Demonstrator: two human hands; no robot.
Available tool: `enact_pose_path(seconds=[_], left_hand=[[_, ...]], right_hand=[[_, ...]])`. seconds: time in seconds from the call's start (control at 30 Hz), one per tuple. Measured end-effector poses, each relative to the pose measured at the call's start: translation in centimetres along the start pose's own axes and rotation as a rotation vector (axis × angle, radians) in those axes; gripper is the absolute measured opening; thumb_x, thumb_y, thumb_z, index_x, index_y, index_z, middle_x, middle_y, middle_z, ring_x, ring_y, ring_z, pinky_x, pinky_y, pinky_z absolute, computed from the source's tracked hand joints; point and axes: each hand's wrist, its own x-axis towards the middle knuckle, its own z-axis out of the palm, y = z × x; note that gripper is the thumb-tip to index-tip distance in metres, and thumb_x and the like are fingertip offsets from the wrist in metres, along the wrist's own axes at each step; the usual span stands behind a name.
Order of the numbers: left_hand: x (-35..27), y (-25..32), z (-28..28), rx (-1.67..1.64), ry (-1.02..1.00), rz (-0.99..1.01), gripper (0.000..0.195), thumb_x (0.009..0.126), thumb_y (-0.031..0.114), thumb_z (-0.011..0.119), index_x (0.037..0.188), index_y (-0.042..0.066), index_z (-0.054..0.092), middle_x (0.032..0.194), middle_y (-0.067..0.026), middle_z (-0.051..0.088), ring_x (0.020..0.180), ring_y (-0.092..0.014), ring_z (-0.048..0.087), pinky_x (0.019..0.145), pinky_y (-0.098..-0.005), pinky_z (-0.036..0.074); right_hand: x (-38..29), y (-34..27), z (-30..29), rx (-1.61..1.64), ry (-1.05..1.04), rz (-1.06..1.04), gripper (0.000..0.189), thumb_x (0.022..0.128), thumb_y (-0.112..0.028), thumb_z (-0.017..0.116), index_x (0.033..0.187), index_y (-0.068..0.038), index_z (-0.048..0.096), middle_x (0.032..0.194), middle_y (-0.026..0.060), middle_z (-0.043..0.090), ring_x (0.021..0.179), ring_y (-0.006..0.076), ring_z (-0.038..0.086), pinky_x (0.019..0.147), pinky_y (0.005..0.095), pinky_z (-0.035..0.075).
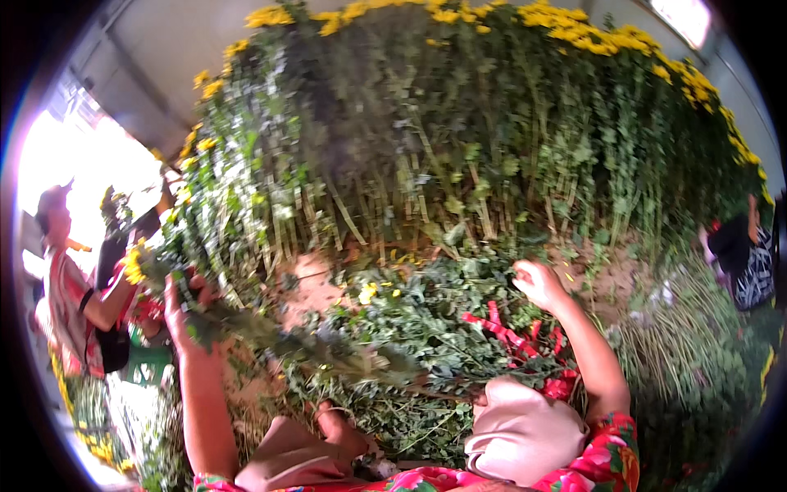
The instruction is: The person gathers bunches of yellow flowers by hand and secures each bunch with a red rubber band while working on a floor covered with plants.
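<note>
My left hand (184, 307) is shut around a leafy stem or small bunch of stems (295, 344) with yellow chrysanthemum blooms (136, 261) at its upper left end. The stems are motion-blurred and slant across the front of my body towards my right knee. My right hand (538, 286) hovers past the leaf heap, its fingers loosely bent and slightly apart, with nothing visible in them. Beneath it and nearer to me lie red strips (504, 332), on a heap of stripped green leaves (406, 320).
A wall of upright yellow chrysanthemums (430, 123) stands ahead. Cut stems (682, 332) lie in a pile at right. One person (67, 295) is at left by a green stool (147, 363); another person (747, 264) is partly visible at far right. My bare foot (338, 427) rests among leaves.
</note>
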Motion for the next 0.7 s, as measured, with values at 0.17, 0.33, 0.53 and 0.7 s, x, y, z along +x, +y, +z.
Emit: enact_pose_path(seconds=[0.17, 0.33, 0.53, 0.7], left_hand=[[3.3, 4.7, -4.9, -0.066, -0.144, 0.022, 0.044, 0.108, 0.04, 0.05, 0.127, 0.0, 0.056, 0.092, -0.0047, 0.06, 0.06, -0.013, 0.042, 0.052, -0.0264, 0.042], [3.6, -0.8, 0.3, 0.087, -0.074, -0.087, 0.039, 0.11, 0.037, 0.046, 0.124, 0.002, 0.056, 0.091, -0.005, 0.057, 0.062, -0.014, 0.046, 0.052, -0.0255, 0.04], [4.2, -2.5, 4.3, 0.123, 0.049, -0.144, 0.043, 0.107, 0.042, 0.054, 0.118, 0.001, 0.061, 0.084, -0.0053, 0.061, 0.058, -0.014, 0.049, 0.053, -0.0272, 0.039], [3.5, -3.2, 5.4, 0.137, 0.204, -0.216, 0.039, 0.108, 0.039, 0.05, 0.106, 0.002, 0.064, 0.079, -0.005, 0.061, 0.061, -0.015, 0.054, 0.054, -0.0287, 0.044]], right_hand=[[7.7, -3.4, -1.2, -0.08, -0.061, -0.103, 0.033, 0.088, -0.025, 0.07, 0.114, -0.005, 0.069, 0.092, 0.014, 0.075, 0.083, 0.0307, 0.073, 0.077, 0.0402, 0.057], [16.8, -8.4, 0.9, 0.083, -0.018, -0.198, 0.044, 0.091, -0.036, 0.075, 0.115, -0.002, 0.062, 0.103, 0.0157, 0.072, 0.085, 0.0258, 0.07, 0.08, 0.0406, 0.058], [30.2, -14.6, 4.7, -0.34, 0.713, -0.351, 0.098, 0.079, -0.063, 0.08, 0.139, 0.006, 0.043, 0.096, 0.0148, 0.065, 0.081, 0.0238, 0.063, 0.073, 0.0379, 0.058], [31.1, -28.1, 10.3, -0.128, 0.324, 0.215, 0.13, 0.064, -0.07, 0.088, 0.15, 0.002, 0.022, 0.134, 0.0284, 0.041, 0.12, 0.0327, 0.047, 0.103, 0.0441, 0.047]])
